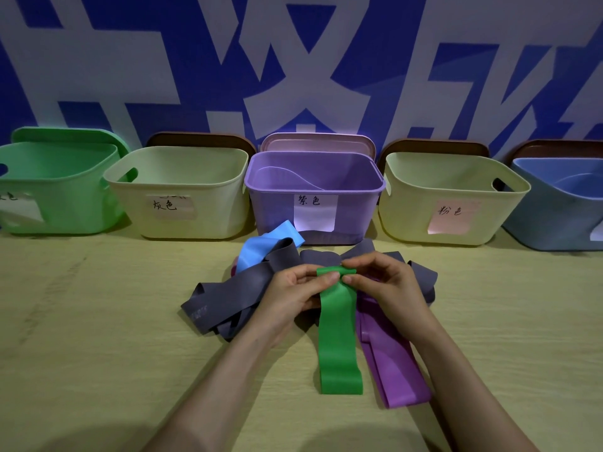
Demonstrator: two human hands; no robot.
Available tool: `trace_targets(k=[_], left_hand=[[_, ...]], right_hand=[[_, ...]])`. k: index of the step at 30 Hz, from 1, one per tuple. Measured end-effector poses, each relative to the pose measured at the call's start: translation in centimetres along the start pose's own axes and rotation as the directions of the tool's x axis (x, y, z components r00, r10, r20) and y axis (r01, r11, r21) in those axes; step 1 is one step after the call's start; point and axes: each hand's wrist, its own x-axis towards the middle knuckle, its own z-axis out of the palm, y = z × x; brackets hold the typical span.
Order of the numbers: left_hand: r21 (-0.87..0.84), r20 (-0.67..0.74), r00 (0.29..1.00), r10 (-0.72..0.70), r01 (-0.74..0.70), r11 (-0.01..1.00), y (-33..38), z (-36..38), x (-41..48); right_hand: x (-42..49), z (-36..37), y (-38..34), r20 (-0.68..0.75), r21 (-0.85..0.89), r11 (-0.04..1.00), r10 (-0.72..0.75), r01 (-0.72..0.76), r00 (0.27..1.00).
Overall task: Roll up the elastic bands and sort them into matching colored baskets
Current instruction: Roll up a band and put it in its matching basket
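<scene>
Green band [339,340]: at the middle of the worktop [98,321], running near to far; its far end is curled into a small roll held up between both hands, and the flat rest reaches toward the near side and ends on the wood.
Left hand [290,295]: pinches the left side of the roll, thumb and fingertips closed on it.
Right hand [385,278]: pinches the right side of the roll in a narrow grip of thumb and fingertips.
Purple band [391,363]: flat on the worktop just right of the green one, touching its edge, its far part hidden under the right wrist.
Grey bands [228,295]: a loose tangled heap beneath and beyond both hands, spreading left and right; how many, I cannot tell.
Blue band [261,246]: looped at the far left of the heap, resting on the grey, near the front of the purple basket [270,207].
Baskets: five in a row along the far side. From the left: green basket [65,203], left cream basket [212,203] with a handwritten label, the purple one with a white label, right cream basket [408,210] with a pink label, and blue basket [548,223], cut by the right edge.
Lids [316,141]: standing on edge behind the baskets, against the wall.
Wall [163,76]: blue with large white shapes.
</scene>
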Motion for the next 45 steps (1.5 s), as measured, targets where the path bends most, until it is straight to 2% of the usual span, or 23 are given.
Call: trace_targets(k=[7,13,18,23,26,29,33,37,45], left_hand=[[-0.014,-0.055,0.998,0.027,-0.028,1.0,-0.11,0.28,0.08],[-0.048,-0.131,0.988,0.085,-0.092,0.995,-0.12,-0.03,0.21],[-0.033,-0.113,0.989,0.098,-0.102,0.994,-0.44,-0.26,0.3],[0.008,-0.099,0.989,0.114,-0.113,0.994,-0.42,-0.24,0.25],[0.034,-0.079,0.99,0.113,-0.111,0.993,-0.44,-0.08,0.17],[0.009,-0.059,0.997,0.054,-0.054,0.999,-0.38,0.12,0.1],[0.076,-0.036,0.999,-0.002,0.005,0.997,-0.24,0.15,-0.05],[0.045,0.003,1.0,-0.02,0.02,0.999,-0.16,-0.13,-0.04],[-0.003,-0.063,0.998,0.018,-0.018,1.0,0.0,0.12,0.0]], right_hand=[[-0.03,0.34,0.06,0.05,-0.029,1.0,0.002,-0.001,0.999],[0.06,0.67,0.67,0.072,-0.058,0.995,0.088,-0.084,0.994],[0.21,0.34,0.43,0.067,0.08,0.99,0.113,-0.118,0.991],[0.15,0.59,0.44,0.049,0.042,0.988,0.145,-0.147,0.988],[0.12,0.51,0.55,0.042,0.02,0.991,0.133,-0.134,0.99],[0.2,0.4,0.42,-0.003,0.057,0.992,0.109,-0.108,0.994],[0.1,0.32,0.33,-0.016,0.093,0.991,0.101,-0.099,0.995],[0.03,0.13,0.12,-0.015,0.118,0.988,0.098,-0.096,0.995],[-0.22,0.3,-0.27,0.013,0.029,0.999,0.032,-0.032,0.999]])
